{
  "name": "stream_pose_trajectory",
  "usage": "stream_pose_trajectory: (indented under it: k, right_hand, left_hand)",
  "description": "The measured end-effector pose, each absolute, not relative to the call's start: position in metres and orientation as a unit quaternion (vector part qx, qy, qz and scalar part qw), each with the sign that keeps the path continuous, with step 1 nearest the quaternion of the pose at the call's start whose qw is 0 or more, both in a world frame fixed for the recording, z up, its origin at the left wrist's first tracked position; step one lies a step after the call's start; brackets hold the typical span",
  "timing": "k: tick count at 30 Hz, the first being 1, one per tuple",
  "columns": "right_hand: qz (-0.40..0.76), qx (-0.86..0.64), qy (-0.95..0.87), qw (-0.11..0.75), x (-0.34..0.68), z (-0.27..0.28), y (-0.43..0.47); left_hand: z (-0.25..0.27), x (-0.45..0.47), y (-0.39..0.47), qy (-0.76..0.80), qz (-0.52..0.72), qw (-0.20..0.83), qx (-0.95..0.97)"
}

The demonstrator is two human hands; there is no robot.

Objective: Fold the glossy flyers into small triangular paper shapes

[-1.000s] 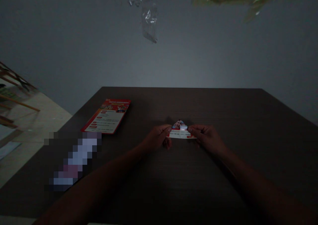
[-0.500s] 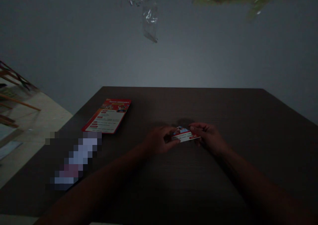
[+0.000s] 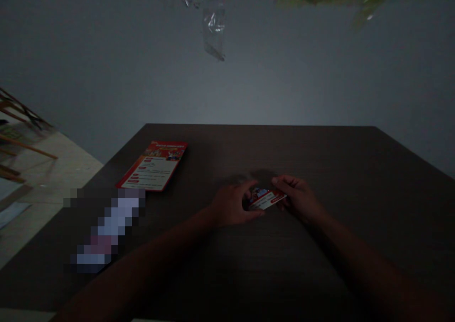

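A small folded leaflet, printed in red and white with a picture on it, is held above the dark table. My right hand pinches its right end between thumb and fingers. Around the leaflet's left end, my left hand is spread, thumb and fingers apart. Whether any left fingertip touches the paper, I cannot tell. Flat on the table to the left lies a red and white printed stack of leaflets, with text and pictures on top.
A pixelated, pale oblong thing lies on the table near my left forearm. Behind the table rises a grey wall with a clear plastic bag hanging on it. Wooden furniture legs stand on the floor at left.
My left hand has loosened from the leaflet and its thumb and fingers have spread. The leaflet has tilted, its left end lower, still in my right hand.
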State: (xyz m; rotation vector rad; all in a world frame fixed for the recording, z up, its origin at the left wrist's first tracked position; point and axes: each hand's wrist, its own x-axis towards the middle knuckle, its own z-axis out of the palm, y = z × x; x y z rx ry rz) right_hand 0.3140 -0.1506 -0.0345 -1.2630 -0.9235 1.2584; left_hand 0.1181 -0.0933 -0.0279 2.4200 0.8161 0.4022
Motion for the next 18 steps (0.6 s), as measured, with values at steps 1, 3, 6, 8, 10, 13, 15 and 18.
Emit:
stream_pose_trajectory:
  k: [1,3,6,8,10,13,15,18]
  right_hand:
    - [0.528,-0.53,-0.394,0.534,0.314,-0.034,-0.151]
    - [0.528,-0.527,-0.404,0.529,0.314,-0.035,-0.151]
    - [0.532,-0.506,-0.418,0.535,0.316,-0.037,-0.151]
    - [0.534,-0.479,-0.435,0.545,0.317,-0.038,-0.152]
    - [0.529,-0.461,-0.464,0.54,0.316,-0.037,-0.154]
    - [0.514,-0.464,-0.512,0.508,0.311,-0.033,-0.157]
    - [0.51,-0.461,-0.538,0.487,0.307,-0.031,-0.159]
    - [0.514,-0.449,-0.563,0.466,0.304,-0.031,-0.16]
  left_hand:
    - [-0.028,0.118,-0.093,0.301,0.146,0.279,0.9]
    - [-0.029,0.118,-0.092,0.295,0.145,0.284,0.901]
    - [-0.03,0.117,-0.091,0.293,0.149,0.3,0.896]
    - [-0.031,0.117,-0.09,0.294,0.151,0.317,0.889]
    - [-0.031,0.117,-0.089,0.292,0.155,0.339,0.881]
    - [-0.031,0.118,-0.088,0.276,0.159,0.378,0.869]
    - [-0.032,0.118,-0.088,0.264,0.156,0.392,0.867]
    - [-0.031,0.117,-0.088,0.249,0.154,0.392,0.872]
